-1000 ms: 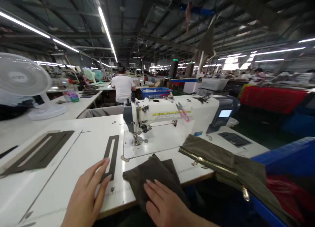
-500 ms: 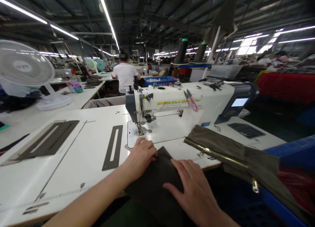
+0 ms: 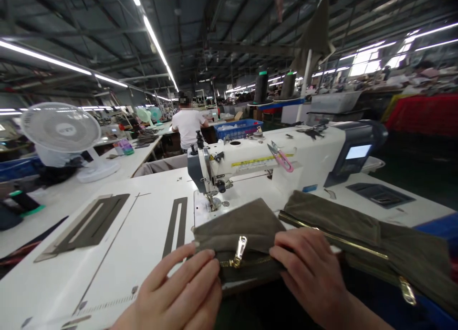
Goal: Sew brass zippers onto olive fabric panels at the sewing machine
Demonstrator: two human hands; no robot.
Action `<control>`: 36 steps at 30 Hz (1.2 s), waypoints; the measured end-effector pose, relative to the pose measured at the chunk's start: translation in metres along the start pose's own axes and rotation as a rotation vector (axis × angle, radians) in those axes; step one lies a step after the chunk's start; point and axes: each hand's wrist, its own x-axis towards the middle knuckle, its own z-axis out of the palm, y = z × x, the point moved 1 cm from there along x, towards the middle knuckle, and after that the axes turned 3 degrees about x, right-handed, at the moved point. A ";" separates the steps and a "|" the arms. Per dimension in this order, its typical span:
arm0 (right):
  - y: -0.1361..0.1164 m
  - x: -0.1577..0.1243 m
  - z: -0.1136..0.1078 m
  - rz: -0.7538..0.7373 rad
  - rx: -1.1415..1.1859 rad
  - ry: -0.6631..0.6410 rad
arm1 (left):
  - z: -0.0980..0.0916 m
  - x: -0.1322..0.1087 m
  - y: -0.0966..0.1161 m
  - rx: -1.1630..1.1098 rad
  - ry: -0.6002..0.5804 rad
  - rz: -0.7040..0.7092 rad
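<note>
An olive fabric piece [image 3: 243, 220] with a short gold zipper and a hanging gold zipper pull [image 3: 241, 250] lies at the table's front edge, before the sewing machine [image 3: 250, 158]. My left hand [image 3: 182, 287] pinches its left side, fingers curled on the cloth beside the zipper. On the right side my right hand [image 3: 311, 268] grips the same piece, its fingers closed over the edge. The needle and presser foot [image 3: 213, 202] are just beyond the cloth. A second olive piece with a long gold zipper [image 3: 339, 225] lies to the right of my right hand.
A dark slotted strip [image 3: 175, 225] and stacked slotted pieces [image 3: 93, 220] lie on the white table [image 3: 118, 253]. Pink-handled snips [image 3: 281, 157] rest on the machine. A white fan [image 3: 64, 129] stands left; a person in white [image 3: 188, 124] sits ahead.
The cloth has been raised onto the table edge and now shows its zipper and pull. Both hands have changed from resting on it to gripping its sides. The camera view has shifted.
</note>
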 end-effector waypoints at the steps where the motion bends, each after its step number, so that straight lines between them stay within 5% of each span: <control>1: 0.000 -0.006 0.006 0.022 0.020 -0.066 | 0.005 -0.005 0.003 -0.008 -0.054 -0.004; 5: 0.000 -0.027 0.026 0.218 0.215 -0.343 | 0.027 -0.022 0.007 -0.217 -0.314 -0.189; 10: 0.011 -0.029 0.040 0.351 0.316 -0.385 | 0.042 -0.026 -0.003 -0.327 -0.368 -0.426; 15: 0.014 -0.026 0.052 0.312 0.318 -0.451 | 0.055 -0.023 -0.003 -0.300 -0.478 -0.413; 22: 0.015 -0.001 0.028 0.215 0.275 -0.369 | 0.041 -0.011 -0.001 -0.109 -0.366 -0.270; 25: 0.027 0.038 -0.004 0.359 0.243 -0.368 | 0.025 0.007 0.001 -0.194 -0.234 -0.434; 29: 0.047 0.096 -0.023 0.369 0.185 -0.378 | 0.015 0.017 0.018 -0.668 -0.192 -0.770; 33: 0.054 0.100 0.040 0.164 0.024 -0.605 | 0.026 -0.007 0.033 -0.862 -0.367 -0.965; 36: 0.041 0.077 0.113 -0.002 0.053 -0.746 | 0.036 -0.024 0.023 -0.621 -0.654 -0.933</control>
